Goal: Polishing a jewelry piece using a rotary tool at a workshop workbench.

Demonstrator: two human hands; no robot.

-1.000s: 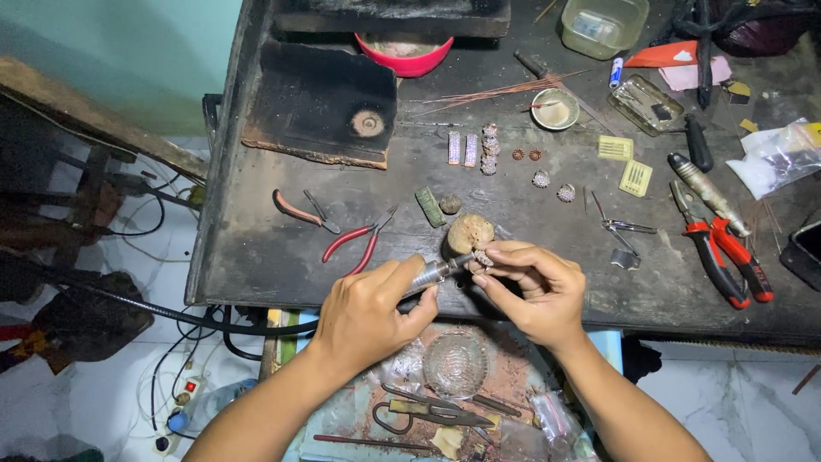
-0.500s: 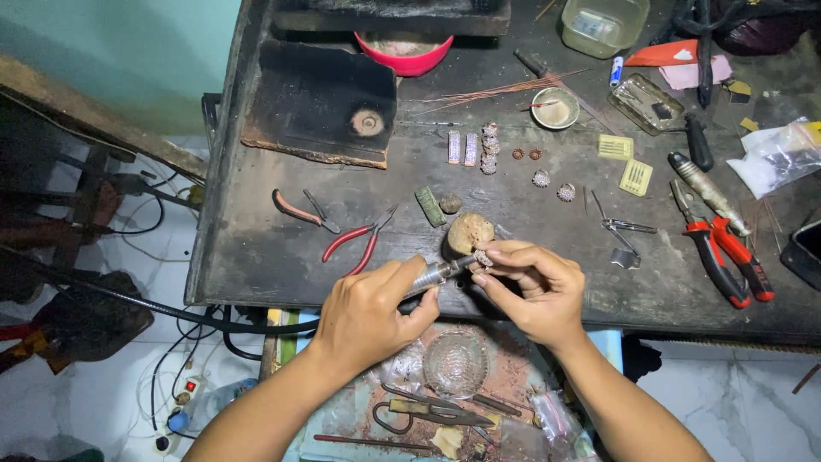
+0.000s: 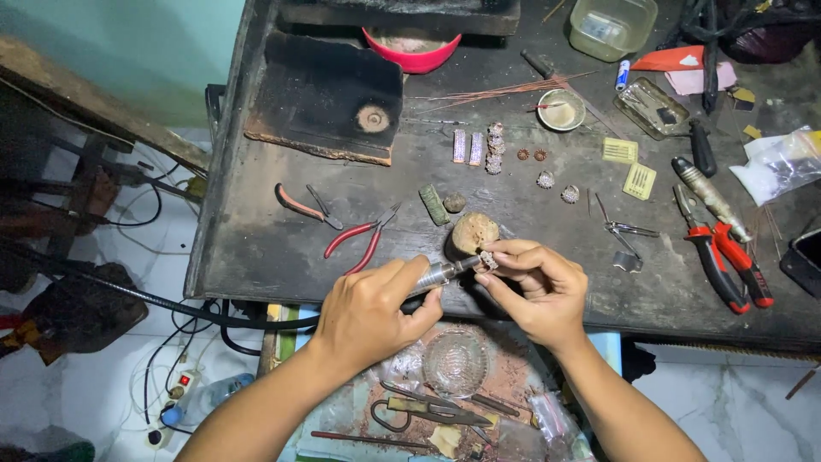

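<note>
The left hand (image 3: 369,310) is wrapped around a slim metal rotary handpiece (image 3: 438,275), its fingers curled along the ribbed silvery barrel while a black flexible shaft (image 3: 154,298) trails away behind the wrist. The tip of the handpiece meets a small, glittering, stone-set piece of jewellery (image 3: 488,259) that the right hand (image 3: 537,291) pinches between thumb and fingertips, the other fingers folded close. Both hands hover at the near edge of the dark, scuffed surface (image 3: 282,248). Touching the jewellery on the far side of the right hand sits a rounded, pale brown, rough-looking block (image 3: 473,231). Just beyond the left hand lie red-handled pliers (image 3: 359,241) and a smaller pair with orange-pink grips (image 3: 301,205). A short, greenish ribbed cylinder (image 3: 434,205) lies beyond the block. To the outer side of the right hand rest shiny metal tweezers (image 3: 623,235), then heavy cutters with red and black handles (image 3: 727,261). Farther out from the hands are small sparkling ornaments (image 3: 494,147) in a loose row, two pale yellow ribbed cards (image 3: 629,167) and a round shallow metal dish (image 3: 562,109). Farthest off are a flat black charred slab (image 3: 325,94), a red bowl (image 3: 412,51) and a clear plastic box (image 3: 611,26). Below the hands, nearer the body, a round cut-glass dish (image 3: 456,364) sits in an open drawer.
</note>
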